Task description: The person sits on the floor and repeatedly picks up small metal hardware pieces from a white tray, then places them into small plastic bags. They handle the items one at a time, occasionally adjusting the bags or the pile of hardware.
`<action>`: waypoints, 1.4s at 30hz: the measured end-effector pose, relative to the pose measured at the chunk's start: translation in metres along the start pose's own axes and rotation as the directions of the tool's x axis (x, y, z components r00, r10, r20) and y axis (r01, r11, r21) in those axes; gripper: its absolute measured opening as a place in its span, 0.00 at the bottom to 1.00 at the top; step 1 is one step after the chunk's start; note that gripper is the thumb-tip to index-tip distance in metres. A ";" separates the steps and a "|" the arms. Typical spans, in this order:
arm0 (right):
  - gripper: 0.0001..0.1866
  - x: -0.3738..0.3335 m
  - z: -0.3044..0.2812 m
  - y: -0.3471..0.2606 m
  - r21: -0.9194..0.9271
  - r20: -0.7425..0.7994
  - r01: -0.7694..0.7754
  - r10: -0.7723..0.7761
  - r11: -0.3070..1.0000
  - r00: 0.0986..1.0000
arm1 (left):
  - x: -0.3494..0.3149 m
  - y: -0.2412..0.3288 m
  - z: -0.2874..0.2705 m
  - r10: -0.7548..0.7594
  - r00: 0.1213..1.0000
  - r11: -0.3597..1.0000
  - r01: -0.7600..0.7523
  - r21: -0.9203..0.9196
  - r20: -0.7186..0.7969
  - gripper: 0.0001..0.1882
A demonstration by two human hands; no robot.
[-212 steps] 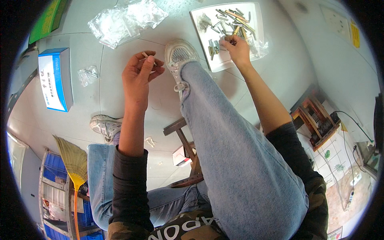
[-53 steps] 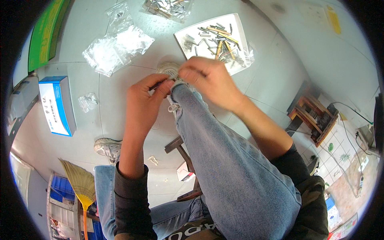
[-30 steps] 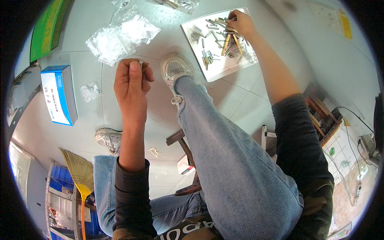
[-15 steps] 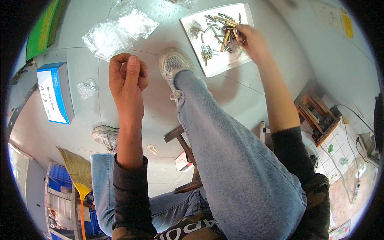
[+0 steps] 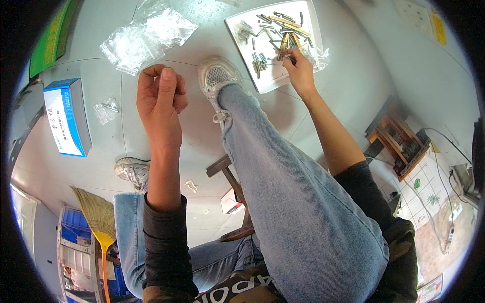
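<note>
A shallow white tray (image 5: pixel 275 83) on the floor holds many loose small metal rods (image 5: pixel 279 31), some dark grey and some brass-coloured. Over its front right part is my right hand (image 5: pixel 301 73), its thumb and fingers pinched together among the rods. The fingertips hide what is between them. My left hand (image 5: pixel 162 98) is raised off the floor to the left of my shoe, fingers curled with the thumb pressed on them; anything inside is hidden. A small clear plastic bag (image 5: pixel 319 58) lies over the tray's right rim, beside my right hand.
Beyond my left hand lies a pile of clear plastic bags (image 5: pixel 146 40). A blue-and-white box (image 5: pixel 65 117) and a small bag with metal pieces (image 5: pixel 107 110) sit left. My shoe (image 5: pixel 218 76) stands close to the tray. A broom (image 5: pixel 96 212) leans at lower left.
My right hand has moved left and nearer to me within the tray. The small clear bag now shows at the right rim instead of under that hand. The left hand stays almost still.
</note>
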State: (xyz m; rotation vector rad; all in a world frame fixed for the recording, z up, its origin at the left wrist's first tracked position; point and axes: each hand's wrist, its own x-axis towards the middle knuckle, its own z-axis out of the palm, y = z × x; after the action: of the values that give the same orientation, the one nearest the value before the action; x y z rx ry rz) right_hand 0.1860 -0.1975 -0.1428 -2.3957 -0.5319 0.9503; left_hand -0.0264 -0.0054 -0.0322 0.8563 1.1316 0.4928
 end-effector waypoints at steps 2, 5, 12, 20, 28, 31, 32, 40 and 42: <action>0.11 -0.001 -0.001 -0.001 -0.040 -0.058 0.009 -0.011 0.999 0.998 | 0.000 0.000 -0.001 0.003 1.000 1.000 -0.003 0.014 -0.002 0.18; 0.12 -0.007 -0.008 0.009 -0.038 -0.098 -0.006 0.002 0.999 0.995 | -0.001 0.000 -0.001 0.012 1.000 0.999 -0.011 -0.033 0.019 0.18; 0.15 -0.003 -0.020 0.054 0.001 -0.126 -0.189 0.188 0.982 0.974 | 0.001 -0.002 -0.001 -0.027 1.000 1.000 0.028 -0.012 0.008 0.17; 0.15 0.019 -0.057 0.054 0.432 -0.168 -0.291 0.393 0.854 0.904 | 0.000 -0.002 -0.008 -0.042 0.999 0.995 0.044 -0.091 0.029 0.14; 0.12 -0.002 -0.046 0.062 0.288 -0.161 -0.362 0.418 0.887 0.894 | 0.001 -0.006 -0.008 -0.050 0.998 0.998 0.051 -0.031 0.032 0.15; 0.11 -0.001 -0.045 0.066 0.126 -0.307 -0.217 0.246 0.968 0.919 | 0.000 -0.005 -0.008 -0.058 0.997 0.998 0.060 -0.029 0.042 0.16; 0.11 0.001 -0.045 0.066 0.085 -0.350 -0.236 0.251 0.968 0.902 | 0.000 -0.005 -0.008 -0.060 0.997 0.998 0.061 -0.031 0.040 0.16; 0.20 0.041 -0.063 0.050 -0.349 -0.401 -0.178 0.026 0.920 0.916 | 0.001 -0.007 -0.007 -0.054 0.996 0.997 0.057 -0.043 0.066 0.16; 0.19 0.052 -0.072 0.044 -0.269 -0.468 -0.094 -0.045 0.958 0.882 | 0.001 -0.006 -0.008 -0.071 0.997 0.997 0.072 -0.023 0.034 0.16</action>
State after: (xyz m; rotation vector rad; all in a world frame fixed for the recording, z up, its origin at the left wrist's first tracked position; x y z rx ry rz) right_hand 0.2804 -0.2272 -0.1497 -2.7695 -0.4737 0.2778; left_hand -0.0340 -0.0053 -0.0394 0.7979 1.1201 0.4309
